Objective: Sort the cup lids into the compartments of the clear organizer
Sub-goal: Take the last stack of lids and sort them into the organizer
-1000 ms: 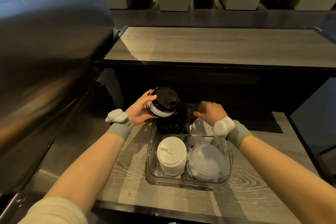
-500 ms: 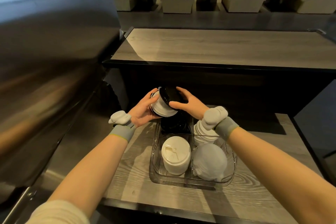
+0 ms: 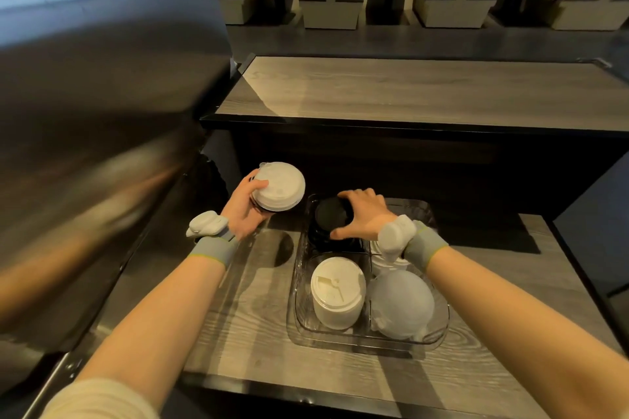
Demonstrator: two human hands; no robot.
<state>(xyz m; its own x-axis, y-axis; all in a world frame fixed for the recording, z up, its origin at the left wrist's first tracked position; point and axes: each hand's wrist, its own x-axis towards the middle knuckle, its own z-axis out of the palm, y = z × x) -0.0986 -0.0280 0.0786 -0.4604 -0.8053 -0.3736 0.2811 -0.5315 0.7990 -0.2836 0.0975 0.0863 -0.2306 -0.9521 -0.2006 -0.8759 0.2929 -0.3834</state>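
A clear organizer [image 3: 296,296] with several compartments sits on the wooden counter. My left hand [image 3: 243,206] holds a stack of lids with a white lid [image 3: 280,185] on top, just left of the organizer's far corner. My right hand [image 3: 362,214] grips a black lid [image 3: 330,214] over the stack of black lids in the far-left compartment. The near-left compartment holds white lids [image 3: 337,291]. Frosted dome lids [image 3: 401,304] fill the near-right one. More white lids [image 3: 383,257] lie in the far-right compartment, partly hidden by my wrist.
A large stainless steel appliance [image 3: 95,112] stands close on the left. Behind the organizer rises a dark partition topped by a higher wooden counter [image 3: 408,92]. Bare wooden counter [image 3: 245,313] lies left of the organizer. Tables and seats stand far back.
My right hand took the black lid off the stack in my left hand and brought it down onto the black lids in the far-left compartment. A white lid now tops the held stack.
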